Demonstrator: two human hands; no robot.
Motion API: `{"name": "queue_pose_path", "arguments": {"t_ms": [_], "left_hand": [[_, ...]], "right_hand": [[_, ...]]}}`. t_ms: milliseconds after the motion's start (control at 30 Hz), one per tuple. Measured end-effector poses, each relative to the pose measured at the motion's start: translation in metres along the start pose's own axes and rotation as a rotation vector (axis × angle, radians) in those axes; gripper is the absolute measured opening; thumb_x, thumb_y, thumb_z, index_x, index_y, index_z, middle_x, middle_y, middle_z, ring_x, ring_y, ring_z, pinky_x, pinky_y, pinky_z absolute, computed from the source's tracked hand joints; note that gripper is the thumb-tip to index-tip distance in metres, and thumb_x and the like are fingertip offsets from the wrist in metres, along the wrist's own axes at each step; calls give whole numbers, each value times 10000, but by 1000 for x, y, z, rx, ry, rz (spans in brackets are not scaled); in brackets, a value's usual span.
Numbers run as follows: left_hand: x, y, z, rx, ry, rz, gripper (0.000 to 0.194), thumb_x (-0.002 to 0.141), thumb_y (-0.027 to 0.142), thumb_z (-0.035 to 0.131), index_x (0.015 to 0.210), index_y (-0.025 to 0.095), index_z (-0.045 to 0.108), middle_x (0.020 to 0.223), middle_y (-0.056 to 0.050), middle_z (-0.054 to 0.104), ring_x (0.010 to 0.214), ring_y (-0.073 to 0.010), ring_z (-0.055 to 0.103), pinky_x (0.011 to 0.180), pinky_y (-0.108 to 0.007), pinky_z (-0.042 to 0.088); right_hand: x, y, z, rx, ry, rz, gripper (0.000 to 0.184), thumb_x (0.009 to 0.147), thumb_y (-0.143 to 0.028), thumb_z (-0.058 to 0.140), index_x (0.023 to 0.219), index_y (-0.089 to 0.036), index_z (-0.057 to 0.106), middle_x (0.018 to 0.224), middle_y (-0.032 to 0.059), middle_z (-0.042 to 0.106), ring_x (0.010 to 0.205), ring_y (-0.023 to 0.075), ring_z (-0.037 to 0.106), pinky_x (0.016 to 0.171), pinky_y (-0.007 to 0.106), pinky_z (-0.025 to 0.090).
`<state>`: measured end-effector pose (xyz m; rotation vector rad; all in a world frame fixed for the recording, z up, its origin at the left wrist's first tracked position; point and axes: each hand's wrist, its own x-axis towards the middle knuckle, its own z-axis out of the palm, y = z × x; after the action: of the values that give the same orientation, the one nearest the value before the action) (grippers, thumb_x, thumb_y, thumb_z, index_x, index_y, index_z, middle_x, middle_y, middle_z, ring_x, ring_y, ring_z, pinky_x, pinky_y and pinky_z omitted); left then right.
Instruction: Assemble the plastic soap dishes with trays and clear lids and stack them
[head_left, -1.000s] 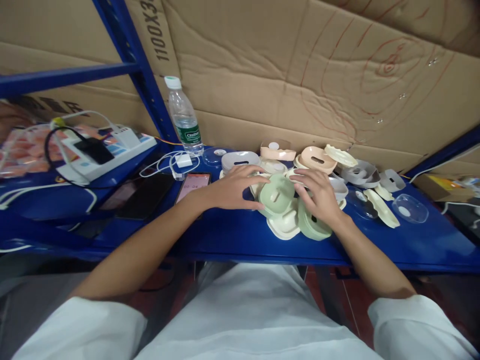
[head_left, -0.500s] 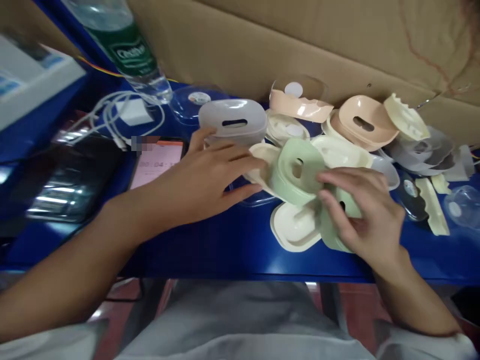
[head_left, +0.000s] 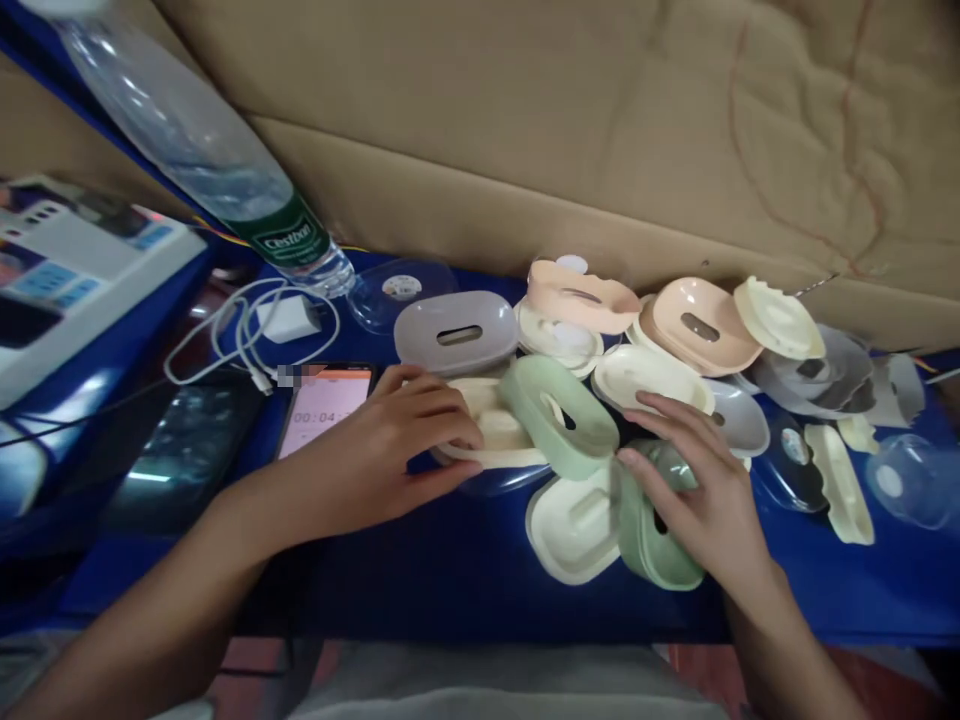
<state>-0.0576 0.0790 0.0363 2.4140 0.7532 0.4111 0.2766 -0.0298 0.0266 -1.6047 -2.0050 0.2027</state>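
Observation:
My left hand [head_left: 420, 440] reaches over the left end of a cream oval tray [head_left: 506, 430], thumb and fingers apart, the fingertips at its rim. Leaning on the tray's right end is a light green oval cover [head_left: 562, 415] with a slot. My right hand [head_left: 694, 470] is open, thumb and index spread beside that cover's right end. Beneath the right hand stands a second green cover [head_left: 656, 535], partly hidden by it. A small cream tray [head_left: 574, 530] lies between the two green pieces and the table's front. Another cream tray [head_left: 652, 380] sits behind the right fingers.
A grey slotted cover [head_left: 457, 335], peach covers [head_left: 705, 325] and torn plastic pieces [head_left: 840, 485] crowd the back and right. At left are a water bottle [head_left: 285, 230], a white cable [head_left: 214, 345], a phone [head_left: 326, 400] and a dark glossy item [head_left: 172, 450]. Cardboard [head_left: 525, 130] rises behind.
The view has tilted up. The upper green cover now leans more to the right, showing more of the cream tray. My left fingers have curled more; my right hand stays over the lower green cover.

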Motion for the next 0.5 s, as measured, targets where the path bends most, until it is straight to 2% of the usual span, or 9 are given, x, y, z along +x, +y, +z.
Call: {"name": "queue_pose_path", "arguments": {"t_ms": [167,300,400,500], "left_hand": [[0,-7,3,-36,-17,41,59,1006,319,701,987,299,753,985,1,774,994,-217,699,1024,-397,443],[-1,-3,5,-27,-34,51,27,1002,256,727,1005,280,737,1014,9,773,1040,-205,702,1068,-387,413],[-4,1,9,-15,-68,62,19,1013,262,722,1028,273,719,1031,8,760,1066,-207,694,1087,-398,406],[-5,2,15,66,-92,71,42,1026,303,708,1029,262,702,1050,-12,751,1077,-228,679,1097,-431,414]], "right_hand": [[3,17,-7,51,71,24,351,1004,-287,664,1320,-431,717,1361,61,739,1254,368,706,1017,639,589],[4,33,-10,41,273,-31,322,968,-221,678,1206,-416,773,1181,48,798,1104,357,761,955,636,601],[1,47,-13,-27,470,-8,303,921,-298,713,1157,-468,800,976,34,822,971,390,793,885,685,606],[-4,61,-16,-66,649,168,210,806,-456,780,967,-585,821,829,65,807,886,453,791,830,717,593]]}}
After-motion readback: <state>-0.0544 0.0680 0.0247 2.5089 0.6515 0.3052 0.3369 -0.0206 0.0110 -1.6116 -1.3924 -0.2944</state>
